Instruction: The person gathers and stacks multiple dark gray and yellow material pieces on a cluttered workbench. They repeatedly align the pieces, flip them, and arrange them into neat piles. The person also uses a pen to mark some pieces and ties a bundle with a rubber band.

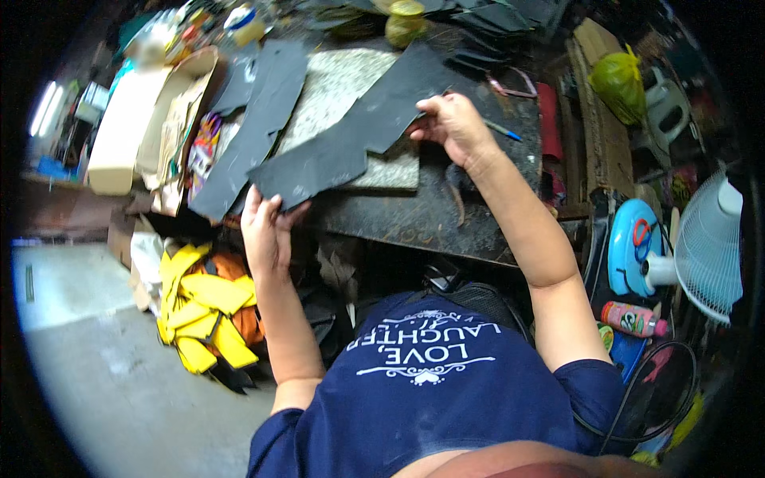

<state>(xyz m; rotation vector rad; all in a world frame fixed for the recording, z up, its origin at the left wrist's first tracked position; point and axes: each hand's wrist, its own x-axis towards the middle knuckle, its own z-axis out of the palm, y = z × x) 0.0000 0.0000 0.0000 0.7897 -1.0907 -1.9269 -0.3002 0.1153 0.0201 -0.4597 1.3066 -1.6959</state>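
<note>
Spanning between fingers (431, 105): black sheet (357, 131)

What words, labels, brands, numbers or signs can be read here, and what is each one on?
I'll give places, not copied wording.
Navy shirt: white lettering, readable, upside down in view.
Pink bottle: white label lettering, small, partly readable.
Colourful packet: too blurred to read.
Held black piece: faint pale marks, too unclear to read.

Black, speckle and yellow
We see a black notched flat sheet (331, 153), a grey-white speckled rectangular slab (339, 76), bright yellow flat strips (217, 293), a navy cloth T-shirt (494, 406) with white print.
</note>
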